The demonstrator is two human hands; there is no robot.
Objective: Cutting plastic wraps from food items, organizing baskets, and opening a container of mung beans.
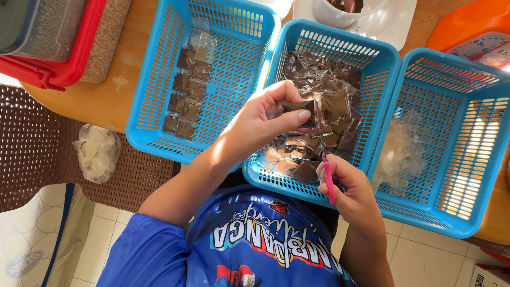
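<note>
1. Head view: seated at a round wooden desk [114,95], a person in a blue shirt works over three blue plastic baskets set side by side.
2. The left hand [265,119] is clenched around a small clear packet [300,106] of dark brown filling, pinching it between thumb and fingertips just above the middle basket [340,40].
3. The right hand [350,194] grips pink-handled scissors [325,159], the blades pointing up and meeting the packet's edge.
4. The middle basket holds a loose heap of the same packets; the left basket [154,79] has a few laid in two neat rows; the right basket [457,138] holds what look like crumpled clear plastic scraps.
5. Judging from the grip, a clean cut calls for the packet held taut and steady, fingertips kept back from the blades, and the blades run along the plastic margin rather than through the dark filling.
6. Around the work: a red-lidded container [58,48] at the upper left, an orange kitchen scale [478,37] at the upper right, a white tub [345,13] behind the middle basket, and a knotted plastic bag [96,151] on a brown woven surface beside the desk.
</note>
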